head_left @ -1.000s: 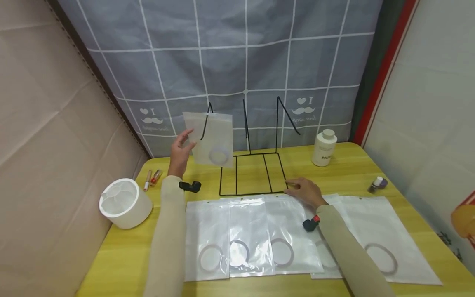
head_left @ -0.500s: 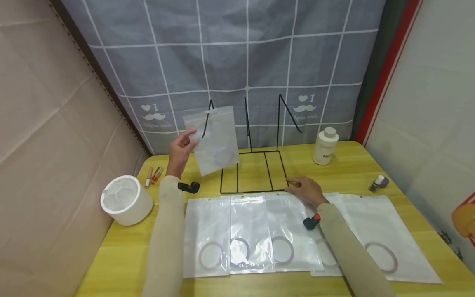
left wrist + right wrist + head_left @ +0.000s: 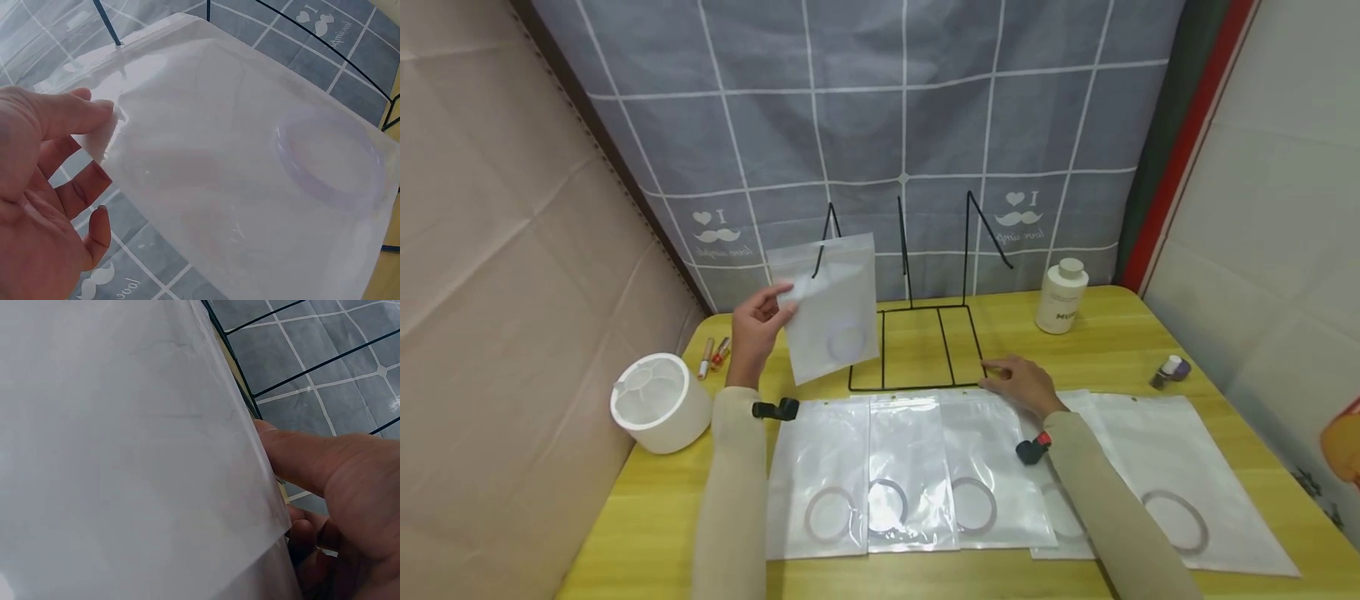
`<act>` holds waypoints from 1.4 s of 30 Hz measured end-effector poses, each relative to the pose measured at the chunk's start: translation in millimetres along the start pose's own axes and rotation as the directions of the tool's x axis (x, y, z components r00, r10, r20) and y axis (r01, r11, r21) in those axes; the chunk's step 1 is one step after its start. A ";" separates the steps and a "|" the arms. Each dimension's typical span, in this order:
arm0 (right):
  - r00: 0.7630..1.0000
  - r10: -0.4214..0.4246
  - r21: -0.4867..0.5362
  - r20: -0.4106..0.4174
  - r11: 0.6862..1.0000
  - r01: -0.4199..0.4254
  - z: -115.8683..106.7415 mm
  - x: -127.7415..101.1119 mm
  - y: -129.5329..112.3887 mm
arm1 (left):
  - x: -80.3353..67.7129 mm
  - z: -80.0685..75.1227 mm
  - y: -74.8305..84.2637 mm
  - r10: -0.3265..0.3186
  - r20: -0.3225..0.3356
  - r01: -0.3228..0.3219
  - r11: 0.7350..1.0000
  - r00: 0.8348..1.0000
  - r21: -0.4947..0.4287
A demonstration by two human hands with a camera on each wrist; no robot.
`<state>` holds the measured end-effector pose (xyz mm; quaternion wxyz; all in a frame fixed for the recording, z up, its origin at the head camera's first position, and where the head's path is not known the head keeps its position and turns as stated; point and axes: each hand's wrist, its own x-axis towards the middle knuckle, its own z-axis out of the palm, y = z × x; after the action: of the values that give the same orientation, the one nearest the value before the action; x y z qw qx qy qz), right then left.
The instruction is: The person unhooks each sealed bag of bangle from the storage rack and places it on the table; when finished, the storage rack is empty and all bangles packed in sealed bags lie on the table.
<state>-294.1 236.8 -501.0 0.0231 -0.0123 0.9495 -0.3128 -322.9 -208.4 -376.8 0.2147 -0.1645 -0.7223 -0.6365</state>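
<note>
A clear-and-white zip bag [image 3: 831,308] with a pale ring [image 3: 286,155] inside is at the left hook of the black wire rack [image 3: 917,387]. The hook's tip crosses in front of its upper part. My left hand [image 3: 754,333] pinches the bag's left edge between thumb and fingers; the lower fingers show curled below the edge in the left wrist view. My right hand [image 3: 1021,385] pinches the front right corner of the rack's base. In the right wrist view, a flat bag [image 3: 125,437] covers much of the scene beside the thumb.
Several ring bags [image 3: 827,467] lie in an overlapping row before the rack. A white round container [image 3: 677,421] and two small tubes [image 3: 706,358] stand or lie at left. A white bottle [image 3: 1063,296] and small vials [image 3: 1167,371] are at right. Grey checked cloth hangs behind.
The bag has tilted and come lower and nearer along the hook, with my left hand moving slightly down and left. My right hand has stayed at the rack's corner.
</note>
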 end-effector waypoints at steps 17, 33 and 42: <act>0.999 -0.038 0.003 -0.005 0.999 0.038 -2.5 0.1 1.7 | -42.0 -20.7 42.1 0.072 0.029 -0.074 0.994 0.997 0.082; 1.000 -0.023 0.014 0.010 1.000 0.022 0.7 -2.9 3.8 | -95.7 -38.1 58.2 -0.040 0.122 0.041 0.999 0.992 -0.005; 0.999 -0.047 0.003 0.004 0.999 0.047 -0.8 -2.9 0.5 | -129.8 -92.4 22.8 -0.525 0.190 0.511 0.851 0.830 0.121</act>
<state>-291.3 237.8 -500.5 0.0178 -0.0352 0.9484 -0.3146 -191.1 -292.3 -415.9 -0.0404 -0.0237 -0.7790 -0.6252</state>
